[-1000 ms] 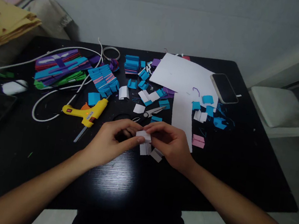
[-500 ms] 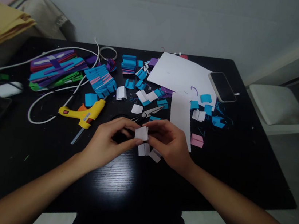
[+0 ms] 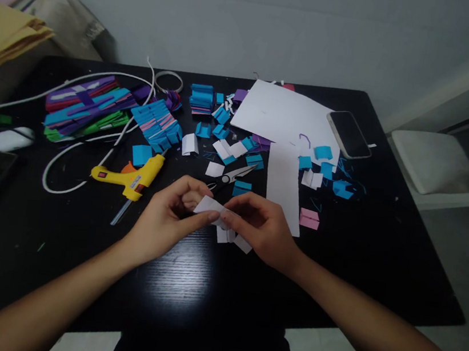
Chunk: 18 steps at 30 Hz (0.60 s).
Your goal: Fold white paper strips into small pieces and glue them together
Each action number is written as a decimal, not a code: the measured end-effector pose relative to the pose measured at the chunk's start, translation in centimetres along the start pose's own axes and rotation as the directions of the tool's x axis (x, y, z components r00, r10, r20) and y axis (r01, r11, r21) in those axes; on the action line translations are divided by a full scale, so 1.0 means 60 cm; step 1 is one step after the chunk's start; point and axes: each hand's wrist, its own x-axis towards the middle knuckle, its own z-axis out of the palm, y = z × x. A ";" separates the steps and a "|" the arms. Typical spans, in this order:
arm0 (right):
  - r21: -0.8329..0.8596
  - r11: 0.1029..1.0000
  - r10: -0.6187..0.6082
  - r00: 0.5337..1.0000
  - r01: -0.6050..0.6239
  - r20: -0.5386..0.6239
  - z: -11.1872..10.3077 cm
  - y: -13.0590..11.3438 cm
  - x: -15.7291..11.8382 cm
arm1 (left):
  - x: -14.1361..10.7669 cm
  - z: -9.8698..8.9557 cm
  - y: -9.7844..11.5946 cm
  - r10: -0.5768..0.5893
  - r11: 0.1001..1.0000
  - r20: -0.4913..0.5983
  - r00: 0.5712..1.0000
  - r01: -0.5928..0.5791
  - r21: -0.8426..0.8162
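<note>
A small piece of white paper [image 3: 208, 205] is pinched between my two hands above the black table. My left hand [image 3: 174, 208] grips its left part, thumb on top. My right hand [image 3: 264, 228] closes on its right end, covering part of it. Below lie folded white paper pieces [image 3: 224, 235], partly hidden by my fingers. Just beyond my hands are scissors [image 3: 237, 174], their handles partly hidden by my left hand, and a folded blue paper piece [image 3: 242, 188].
A yellow glue gun [image 3: 139, 180] lies left, beside a looping white cable [image 3: 47, 168]. Bundles of coloured paper strips [image 3: 90, 107] are behind it. Large white sheets [image 3: 278, 109], a phone [image 3: 349, 134] and a pink paper piece [image 3: 309, 219] lie to the right.
The white paper between my hands has turned and now spreads wider to the left, showing a longer face. My right fingers have shifted onto its right end, and the blue piece beyond shows more.
</note>
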 end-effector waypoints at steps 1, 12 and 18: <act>-0.017 1.000 0.004 1.000 -0.004 -0.005 0.000 0.001 0.000 | 0.000 0.002 0.001 0.006 1.000 0.000 1.000 -0.006 0.005; -0.138 0.990 0.035 0.999 -0.032 0.014 -0.008 0.001 0.006 | -0.002 -0.002 -0.010 -0.036 0.999 0.076 0.996 0.034 0.028; -0.142 0.988 0.074 0.994 -0.063 0.074 -0.019 0.007 0.013 | -0.004 -0.013 -0.009 -0.070 0.991 0.183 0.981 0.047 0.126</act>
